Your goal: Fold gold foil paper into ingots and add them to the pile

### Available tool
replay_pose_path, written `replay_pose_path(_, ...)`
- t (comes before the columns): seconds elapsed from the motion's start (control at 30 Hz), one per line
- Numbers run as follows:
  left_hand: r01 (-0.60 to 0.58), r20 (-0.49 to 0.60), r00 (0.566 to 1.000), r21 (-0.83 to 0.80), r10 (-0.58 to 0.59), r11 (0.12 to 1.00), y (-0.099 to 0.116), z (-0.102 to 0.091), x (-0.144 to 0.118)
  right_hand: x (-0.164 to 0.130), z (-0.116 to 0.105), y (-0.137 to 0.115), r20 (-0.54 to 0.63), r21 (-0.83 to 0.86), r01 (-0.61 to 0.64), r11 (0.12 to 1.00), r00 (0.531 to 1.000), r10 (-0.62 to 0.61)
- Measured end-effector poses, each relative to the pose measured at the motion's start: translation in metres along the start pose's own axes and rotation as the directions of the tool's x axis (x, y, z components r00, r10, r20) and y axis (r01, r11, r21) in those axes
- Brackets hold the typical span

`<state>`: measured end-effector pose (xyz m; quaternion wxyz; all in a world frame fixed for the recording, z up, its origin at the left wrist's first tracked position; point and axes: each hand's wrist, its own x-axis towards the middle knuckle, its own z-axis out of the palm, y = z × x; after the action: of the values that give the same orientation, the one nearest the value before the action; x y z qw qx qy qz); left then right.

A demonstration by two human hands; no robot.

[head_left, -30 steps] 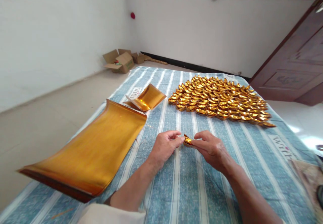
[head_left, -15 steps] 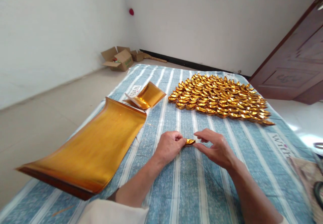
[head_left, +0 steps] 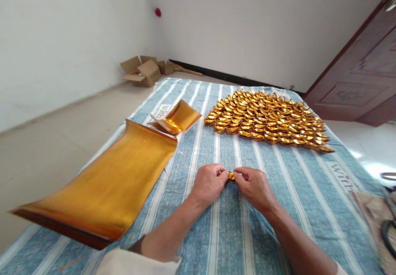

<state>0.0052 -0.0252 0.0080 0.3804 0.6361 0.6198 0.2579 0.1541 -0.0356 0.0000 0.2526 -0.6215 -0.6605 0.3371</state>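
Observation:
A small folded gold paper ingot [head_left: 231,176] is pinched between my two hands above the striped cloth. My left hand [head_left: 210,181] grips its left end with closed fingers. Its right end sits in the closed fingertips of my right hand [head_left: 253,184]. Only the middle of the piece shows; the fingers cover both ends. Beyond my hands, to the right, finished-looking gold paper ingots [head_left: 266,118] stand packed in rows. A large stack of gold foil paper [head_left: 105,184] with curled ends lies to the left of my left arm.
A smaller curled gold sheet [head_left: 181,117] lies behind the big stack. Blue and white striped cloth [head_left: 198,233] covers the table. Black-handled scissors [head_left: 386,233] rest at the right edge. An open cardboard box [head_left: 144,72] stands on the floor, and a brown door [head_left: 352,72] is at right.
My right hand has moved left and closed on the right end of the small ingot, where its fingers were apart before. My left hand keeps its grip.

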Motion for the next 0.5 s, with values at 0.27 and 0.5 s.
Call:
replay_pose_path(0.27, -0.009, -0.023, 1.0, 0.007, 0.009, 1.0, 0.0004, 0.0026, -0.001, -0.0012, -0.0023, -0.0027, 0.049, 0.013, 0.017, 1.0, 0.999, -0.017)
replay_pose_path(0.5, 0.016, 0.03, 0.999, -0.052, -0.014, 0.999, -0.0003, 0.0034, -0.0008, -0.0011, -0.0007, -0.0016, 0.025, 0.009, 0.017, 1.0, 1.0, -0.018)
